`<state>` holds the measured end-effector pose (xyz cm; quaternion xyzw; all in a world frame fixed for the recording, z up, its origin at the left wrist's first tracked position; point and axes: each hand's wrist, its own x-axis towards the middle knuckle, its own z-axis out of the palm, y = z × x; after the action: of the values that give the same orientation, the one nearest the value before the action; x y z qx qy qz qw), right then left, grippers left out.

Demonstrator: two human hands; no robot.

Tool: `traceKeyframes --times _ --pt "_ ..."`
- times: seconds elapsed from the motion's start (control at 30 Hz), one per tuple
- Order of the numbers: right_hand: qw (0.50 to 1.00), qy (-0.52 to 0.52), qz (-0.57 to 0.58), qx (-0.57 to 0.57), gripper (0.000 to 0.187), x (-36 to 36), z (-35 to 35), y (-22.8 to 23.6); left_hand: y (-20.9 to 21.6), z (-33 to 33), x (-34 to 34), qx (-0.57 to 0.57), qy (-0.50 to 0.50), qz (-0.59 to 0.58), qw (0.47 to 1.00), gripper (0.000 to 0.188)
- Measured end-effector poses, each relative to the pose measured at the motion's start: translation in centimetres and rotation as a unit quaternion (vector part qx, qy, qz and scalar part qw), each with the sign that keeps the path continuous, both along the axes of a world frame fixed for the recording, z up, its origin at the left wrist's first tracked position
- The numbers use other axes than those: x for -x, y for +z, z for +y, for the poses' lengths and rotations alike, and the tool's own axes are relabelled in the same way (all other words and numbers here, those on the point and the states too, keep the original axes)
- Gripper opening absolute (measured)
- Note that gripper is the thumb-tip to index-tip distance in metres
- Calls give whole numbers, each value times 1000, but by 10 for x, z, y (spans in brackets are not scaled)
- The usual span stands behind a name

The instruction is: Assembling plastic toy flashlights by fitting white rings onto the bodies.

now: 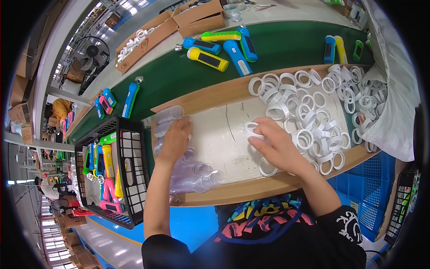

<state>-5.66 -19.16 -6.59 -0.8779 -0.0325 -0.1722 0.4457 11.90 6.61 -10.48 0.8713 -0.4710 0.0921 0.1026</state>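
Observation:
My right hand (275, 142) pinches a white plastic ring (253, 130) between thumb and fingers, above the cardboard tray (219, 117). Beside it, on the tray's right side, lies a loose heap of similar white rings (306, 117). My left hand (176, 140) is over the tray's left end, its fingers bent and close together among clear plastic discs (170, 114). Whatever those fingers grip is hidden. More clear discs (199, 175) lie in nested rows nearer to me. One single ring (267, 167) rests just below my right hand.
A black crate (134, 172) of colourful flashlights stands left of the tray. Beyond, several flashlights (237, 58) lie on the green belt (170, 83). An open carton (145, 42) of white rings sits behind it. At the right hangs a white sack (396, 94) with rings spilling beside it.

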Motion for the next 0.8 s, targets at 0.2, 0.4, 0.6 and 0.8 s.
traceKeyframes --times 0.2,0.4,0.6,0.8 --pt "857 106 181 -471 26 -15 3 -2 19 7 -4 -28 -6 69 997 18" --pt "659 98 205 -717 20 -21 -3 -23 42 -20 10 147 152 145 967 16" --pt "532 136 148 -823 24 -20 -7 -15 79 -113 43 284 42 547 787 10" --pt "523 147 60 -838 29 -18 -27 -19 68 -198 -24 286 42 298 910 14"
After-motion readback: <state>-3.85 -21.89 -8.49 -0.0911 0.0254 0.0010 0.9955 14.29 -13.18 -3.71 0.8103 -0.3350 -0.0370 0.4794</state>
